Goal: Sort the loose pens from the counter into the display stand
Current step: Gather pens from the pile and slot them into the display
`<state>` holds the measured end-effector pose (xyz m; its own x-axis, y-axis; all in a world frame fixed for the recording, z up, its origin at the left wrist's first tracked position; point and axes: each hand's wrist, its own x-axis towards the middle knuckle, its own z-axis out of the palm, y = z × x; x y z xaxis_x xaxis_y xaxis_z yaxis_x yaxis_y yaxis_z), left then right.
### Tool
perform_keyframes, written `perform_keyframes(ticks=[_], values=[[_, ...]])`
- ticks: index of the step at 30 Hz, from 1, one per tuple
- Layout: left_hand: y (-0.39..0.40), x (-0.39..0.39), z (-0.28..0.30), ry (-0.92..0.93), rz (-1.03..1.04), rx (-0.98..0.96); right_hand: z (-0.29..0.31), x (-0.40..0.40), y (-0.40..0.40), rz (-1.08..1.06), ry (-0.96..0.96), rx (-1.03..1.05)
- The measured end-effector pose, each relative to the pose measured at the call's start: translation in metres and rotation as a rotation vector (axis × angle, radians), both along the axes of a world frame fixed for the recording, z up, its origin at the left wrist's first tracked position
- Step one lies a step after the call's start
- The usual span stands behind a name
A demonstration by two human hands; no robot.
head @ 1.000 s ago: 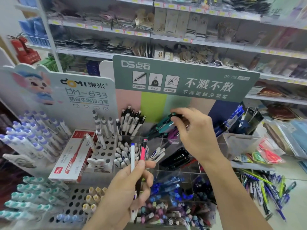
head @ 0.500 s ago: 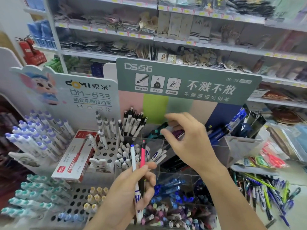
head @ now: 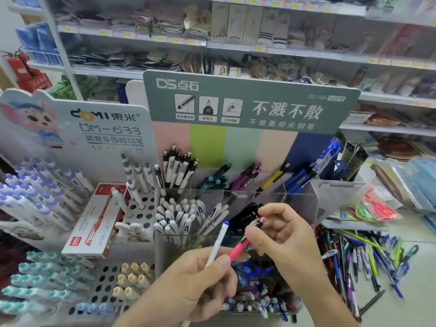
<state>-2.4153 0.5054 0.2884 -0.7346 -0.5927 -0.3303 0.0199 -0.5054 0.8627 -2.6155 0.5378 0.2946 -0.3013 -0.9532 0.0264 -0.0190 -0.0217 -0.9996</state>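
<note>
My left hand (head: 195,284) grips a white pen with a blue cap (head: 218,241) in front of the clear display stand (head: 302,199). A pink pen (head: 243,245) runs from my left hand up to my right hand (head: 285,239), whose fingers pinch its upper end. Both hands hover over the stand's front compartments, which hold blue and mixed pens. The back row holds white, teal, purple, yellow and blue pens. Loose pens (head: 363,258) lie in a heap on the counter to the right.
A white perforated pen rack (head: 139,215) and a red-and-white pen box (head: 96,223) stand left of the stand. Rows of purple-capped pens (head: 40,197) and teal-capped pens (head: 44,279) fill the far left. Scissors packs (head: 377,208) lie at right. Shelves rise behind.
My right hand has come back from the stand's back row down to the pink pen and now pinches its top. The teal pen it held stays in the back row.
</note>
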Motion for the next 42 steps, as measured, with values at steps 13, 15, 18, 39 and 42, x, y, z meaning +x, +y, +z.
perform_keyframes(ticks=[13,15,18,39,42], values=[[0.008,-0.012,-0.01,-0.013,0.432,0.2,-0.013,-0.062,0.041,-0.806,0.191,-0.295],[0.009,-0.015,-0.012,0.049,0.407,0.283,-0.017,-0.078,0.043,-0.859,0.319,-0.303],[0.015,-0.023,-0.011,0.096,0.345,0.266,-0.028,-0.083,0.035,-0.775,0.435,-0.3],[0.031,-0.046,-0.004,0.071,0.594,0.165,-0.031,-0.03,0.042,-0.137,0.238,-0.089],[0.033,-0.046,-0.012,0.029,0.654,0.097,-0.036,-0.011,0.05,0.097,-0.042,0.13]])
